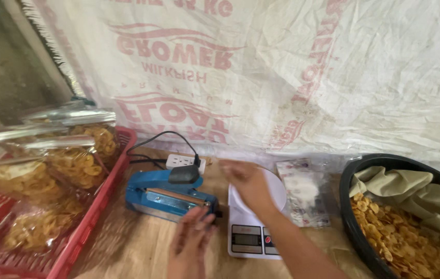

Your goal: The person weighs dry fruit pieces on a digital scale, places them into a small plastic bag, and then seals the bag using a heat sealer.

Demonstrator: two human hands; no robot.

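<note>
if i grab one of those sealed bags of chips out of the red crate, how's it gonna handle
Probably light for its size: each sealed bag in the red crate holds thin yellow chips. The clear film looks floppy and glossy, so it may sag and feel slick. The chips likely crack if squeezed; gripping the flat sealed top edge seems safer.

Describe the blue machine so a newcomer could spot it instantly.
Start at the red crate of bagged chips on the left. Just right of it lies the blue heat sealer, beside the white kitchen scale. It alone is blue, with a black handle knob, and the left hand lies before it.
</note>
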